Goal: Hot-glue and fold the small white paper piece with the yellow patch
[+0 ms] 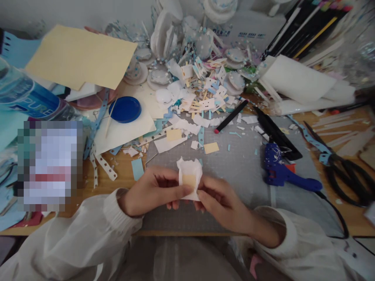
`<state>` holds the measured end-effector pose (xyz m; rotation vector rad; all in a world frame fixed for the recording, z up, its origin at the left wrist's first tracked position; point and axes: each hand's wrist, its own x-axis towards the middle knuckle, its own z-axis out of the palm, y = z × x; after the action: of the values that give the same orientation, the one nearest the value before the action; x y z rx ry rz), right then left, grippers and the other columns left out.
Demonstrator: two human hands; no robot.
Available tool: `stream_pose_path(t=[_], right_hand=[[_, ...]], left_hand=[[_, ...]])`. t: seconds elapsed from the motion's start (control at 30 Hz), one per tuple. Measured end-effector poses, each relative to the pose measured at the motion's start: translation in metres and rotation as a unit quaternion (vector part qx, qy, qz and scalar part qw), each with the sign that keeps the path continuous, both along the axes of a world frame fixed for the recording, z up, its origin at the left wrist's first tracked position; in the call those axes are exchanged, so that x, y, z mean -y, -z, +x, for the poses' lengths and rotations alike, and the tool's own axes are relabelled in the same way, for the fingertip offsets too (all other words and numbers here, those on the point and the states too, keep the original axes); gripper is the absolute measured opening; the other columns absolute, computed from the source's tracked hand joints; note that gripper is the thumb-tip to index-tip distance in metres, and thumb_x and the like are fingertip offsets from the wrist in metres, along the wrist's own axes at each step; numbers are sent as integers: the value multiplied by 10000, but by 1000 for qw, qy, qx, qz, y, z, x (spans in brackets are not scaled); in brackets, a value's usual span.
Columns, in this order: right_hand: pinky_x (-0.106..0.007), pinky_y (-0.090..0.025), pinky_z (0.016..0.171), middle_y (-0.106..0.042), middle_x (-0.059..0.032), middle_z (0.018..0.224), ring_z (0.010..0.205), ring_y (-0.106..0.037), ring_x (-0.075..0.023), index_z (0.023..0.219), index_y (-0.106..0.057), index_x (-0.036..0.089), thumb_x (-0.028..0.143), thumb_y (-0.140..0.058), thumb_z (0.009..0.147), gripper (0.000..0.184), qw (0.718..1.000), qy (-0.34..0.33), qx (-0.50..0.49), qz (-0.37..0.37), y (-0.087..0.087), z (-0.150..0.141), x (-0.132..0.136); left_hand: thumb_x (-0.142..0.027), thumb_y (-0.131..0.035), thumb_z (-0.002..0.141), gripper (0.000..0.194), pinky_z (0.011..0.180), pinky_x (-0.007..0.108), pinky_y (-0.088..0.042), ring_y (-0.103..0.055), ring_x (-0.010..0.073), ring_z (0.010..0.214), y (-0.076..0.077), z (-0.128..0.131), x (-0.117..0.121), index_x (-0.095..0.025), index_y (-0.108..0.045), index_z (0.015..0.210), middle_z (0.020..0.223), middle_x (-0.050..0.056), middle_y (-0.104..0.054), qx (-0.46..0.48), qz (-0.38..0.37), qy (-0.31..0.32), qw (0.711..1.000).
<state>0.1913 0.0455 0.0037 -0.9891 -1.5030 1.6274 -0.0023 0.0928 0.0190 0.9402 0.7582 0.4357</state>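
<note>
Between my two hands is a small piece of white paper (190, 166) with torn, ragged upper edges and a yellow paper rectangle (189, 180) lying against its middle. My left hand (159, 190) pinches it from the left, the thumb pressed across the yellow rectangle. On the other side my right hand (220, 201) grips the white paper's right edge between thumb and fingers. Both hands are just above the grey cutting mat (240, 164). Past the fingertips lie two loose yellow paper pieces (211, 148) and torn white scraps.
A blue glue gun (277, 169) and black scissors (345, 171) lie to the right. Behind the mat is a heap of small paper cutouts (205, 97). On the left are a blue lid (125, 109), a plastic bottle (32, 97) and a blurred-out screen (49, 166). A black-handled cutter (277, 132) rests on the mat.
</note>
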Motion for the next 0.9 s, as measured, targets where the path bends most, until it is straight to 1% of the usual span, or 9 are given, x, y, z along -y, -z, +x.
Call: stream_pose_path(t=[0.13,0.23,0.4,0.57,0.7,0.83,0.9], right_hand=[[-205,-363,507,-498,24,643,558,-442,-77,766,-488,186,346,-413,973,271,999,18,34,9,3,1,0],[-213,-354,501,-492,23,644,551,-440,-81,755,-473,191,370,-399,975,292,998,26,47,16,4,0,1],[-219,-324,475,-452,39,595,520,-401,-81,738,-473,190,340,-422,954,267,995,41,84,40,3,0,2],[-215,-333,481,-479,27,614,534,-417,-83,736,-478,188,281,-453,919,207,990,43,118,57,3,0,2],[-194,-301,450,-433,55,581,496,-378,-65,713,-438,202,251,-475,907,204,990,55,109,73,3,-2,2],[-175,-257,427,-385,78,564,472,-327,-46,683,-387,209,224,-526,883,244,991,64,85,83,2,-3,2],[-174,-258,430,-392,77,564,475,-332,-45,677,-396,207,230,-541,882,252,993,62,71,77,2,-3,1]], left_hand=[[-239,-725,809,141,436,104,-470,-571,46,453,1,0,-1,-123,-741,730,560,-3,-670,8,-16,-9,1000],[-220,-731,806,118,474,103,-511,-629,57,486,0,1,-1,-127,-753,737,582,0,-701,28,-41,-9,999],[-209,-751,786,102,516,110,-557,-669,65,505,-3,3,0,-138,-761,713,607,3,-734,43,-80,-21,996],[-225,-764,771,106,531,110,-569,-692,79,523,-4,4,1,-135,-766,714,619,14,-747,42,-96,-13,994],[-267,-781,751,132,556,124,-581,-703,90,539,-4,4,2,-136,-772,746,639,19,-754,36,-98,-10,994],[-302,-793,734,161,547,126,-569,-694,86,537,-5,5,2,-142,-771,732,633,20,-748,38,-107,-2,994],[-315,-790,737,173,545,138,-563,-687,89,540,-5,5,2,-143,-770,741,635,23,-744,34,-104,4,994]])
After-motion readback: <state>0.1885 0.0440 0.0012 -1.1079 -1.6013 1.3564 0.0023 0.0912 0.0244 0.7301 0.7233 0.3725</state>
